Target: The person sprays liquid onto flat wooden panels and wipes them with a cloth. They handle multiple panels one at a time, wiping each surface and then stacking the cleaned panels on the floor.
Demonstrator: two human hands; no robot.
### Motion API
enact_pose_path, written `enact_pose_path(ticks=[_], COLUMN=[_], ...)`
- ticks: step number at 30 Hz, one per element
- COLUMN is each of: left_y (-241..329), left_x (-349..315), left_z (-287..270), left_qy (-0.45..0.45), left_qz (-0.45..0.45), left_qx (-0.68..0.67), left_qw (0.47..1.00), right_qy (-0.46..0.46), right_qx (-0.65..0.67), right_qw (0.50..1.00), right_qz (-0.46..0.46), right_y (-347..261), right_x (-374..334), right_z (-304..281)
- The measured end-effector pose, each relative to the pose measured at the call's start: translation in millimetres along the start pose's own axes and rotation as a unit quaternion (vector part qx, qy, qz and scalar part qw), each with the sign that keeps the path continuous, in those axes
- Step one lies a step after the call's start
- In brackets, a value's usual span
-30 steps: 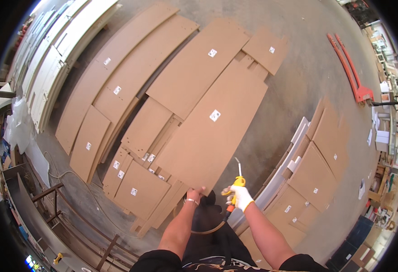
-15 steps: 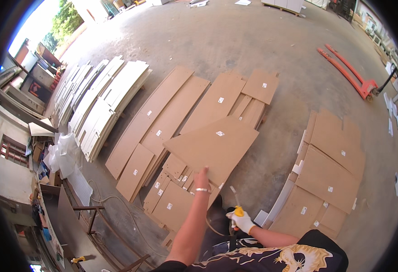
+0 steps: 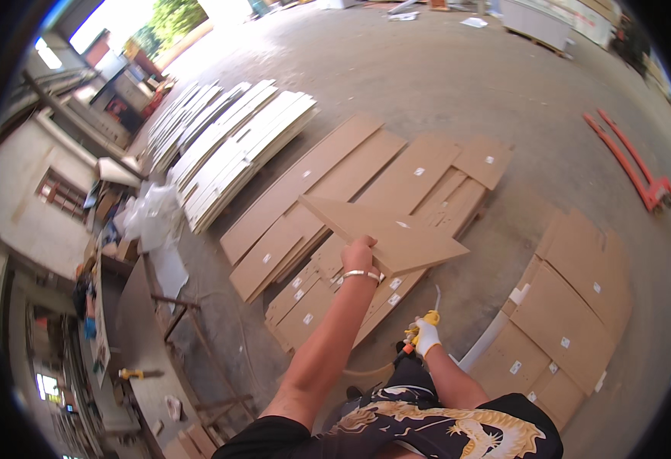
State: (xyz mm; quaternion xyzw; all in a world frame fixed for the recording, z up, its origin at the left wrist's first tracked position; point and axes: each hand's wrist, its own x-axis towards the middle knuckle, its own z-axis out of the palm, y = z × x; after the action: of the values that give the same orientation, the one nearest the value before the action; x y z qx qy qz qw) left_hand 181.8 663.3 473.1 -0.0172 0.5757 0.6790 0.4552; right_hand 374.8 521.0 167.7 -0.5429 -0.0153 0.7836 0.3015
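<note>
Brown panel (image 3: 397, 233) beyond gripping left hand (image 3: 359, 255) — yellow blowgun (image 3: 432, 316) in right hand (image 3: 427, 336).

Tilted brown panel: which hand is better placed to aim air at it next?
Probably the right hand: it grips the yellow blow gun, while the left hand holds the tilted brown panel.

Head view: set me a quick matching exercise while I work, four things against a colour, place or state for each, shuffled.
Things
1. Left hand
2. Right hand
3. Pallet truck
4. White panels

Descriptions
A. red, on the floor at the right of the view
B. gloved, holding the yellow air gun
C. stacked at the upper left of the view
D. bare, holding the raised brown panel by its edge

Right pairs: 1-D, 2-B, 3-A, 4-C.
</note>
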Motion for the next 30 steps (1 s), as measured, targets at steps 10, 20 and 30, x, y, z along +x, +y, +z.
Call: enact_pose_path(ticks=[10,20,30], left_y=[157,19,-228], left_x=[-289,-515,-646], left_z=[-321,-661,-936], left_qy=[0.068,0.262,0.852], left_qz=[0.081,0.262,0.108], left_qx=[0.008,-0.059,-0.208], left_qw=[0.994,0.927,0.469], right_qy=[-0.189,-0.326,-0.504], right_qx=[0.209,-0.092,-0.424], right_qw=[0.960,0.935,0.740], right_qz=[0.004,0.106,0.136], right_y=[8,231,639], right_x=[9,-3,-285], right_z=[34,221,374])
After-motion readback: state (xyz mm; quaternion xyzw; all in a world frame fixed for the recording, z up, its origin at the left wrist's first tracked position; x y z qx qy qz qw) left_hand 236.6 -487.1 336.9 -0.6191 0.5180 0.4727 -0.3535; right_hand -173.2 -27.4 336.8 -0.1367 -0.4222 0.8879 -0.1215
